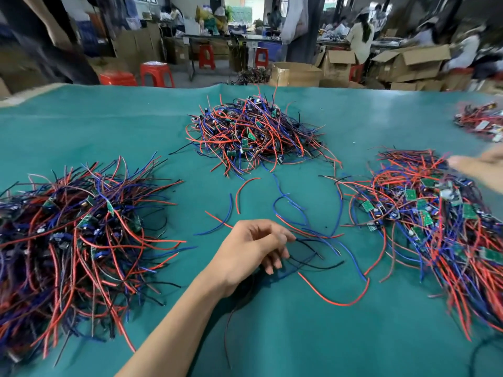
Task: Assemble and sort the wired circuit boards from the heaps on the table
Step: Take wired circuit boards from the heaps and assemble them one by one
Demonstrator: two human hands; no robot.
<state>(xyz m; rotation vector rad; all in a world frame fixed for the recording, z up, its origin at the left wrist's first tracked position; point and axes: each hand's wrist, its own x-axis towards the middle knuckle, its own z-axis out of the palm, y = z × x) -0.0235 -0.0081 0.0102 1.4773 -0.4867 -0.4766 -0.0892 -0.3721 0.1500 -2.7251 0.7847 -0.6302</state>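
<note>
Three heaps of small green circuit boards with red, blue and black wires lie on the green table cloth [272,336]: a left heap [70,240], a far middle heap [253,134] and a right heap [430,221]. My left hand [253,248] is at the centre, its fingers curled and pinching loose black wires [313,257] that trail to the right. Around them lie loose red and blue wires [334,300]. My right hand [481,170] is blurred at the right edge, above the right heap; its grip is unclear.
A smaller pile of wired boards [479,121] lies at the far right of the table. Beyond the table's far edge stand red stools [156,73], cardboard boxes [296,73] and workbenches with several people.
</note>
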